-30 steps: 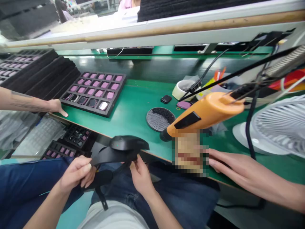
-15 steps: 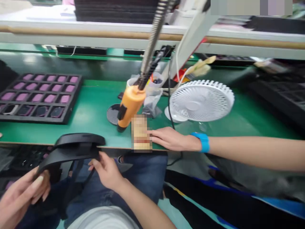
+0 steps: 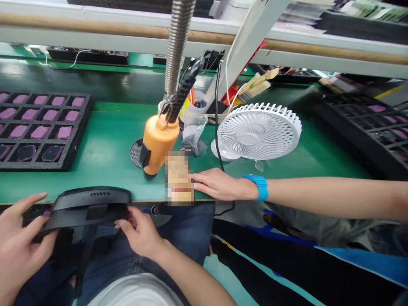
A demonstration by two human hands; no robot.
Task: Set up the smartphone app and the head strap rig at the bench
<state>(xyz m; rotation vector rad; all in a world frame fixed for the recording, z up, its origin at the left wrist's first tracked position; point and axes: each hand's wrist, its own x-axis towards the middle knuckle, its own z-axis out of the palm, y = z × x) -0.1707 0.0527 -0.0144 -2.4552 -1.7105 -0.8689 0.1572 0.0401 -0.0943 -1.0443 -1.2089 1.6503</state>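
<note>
A black curved headset [image 3: 95,204], with vent slots in its upper edge and a strap hanging below, is held over my lap at the bench's front edge. My left hand [image 3: 24,242] is at its left end, middle finger and thumb against it while the index finger sticks out. On the other end, my right hand [image 3: 142,233] pinches the lower right corner between thumb and fingers. Right of that, another person's hand [image 3: 219,183] with a blue wristband [image 3: 263,187] touches a blurred-out yellowish object [image 3: 178,178] on the green bench.
An orange electric screwdriver [image 3: 161,138] hangs from a coiled spring [image 3: 180,38]. To its right stands a white fan [image 3: 258,131], with a black cable beside it. Foam trays [image 3: 68,155] of watch-like pieces lie left and right. A cup [image 3: 199,102] holds tools behind the screwdriver.
The view has shifted slightly right. The headset has turned so its vented edge shows more. My left hand's index finger has straightened away from it; the right hand keeps its pinch.
</note>
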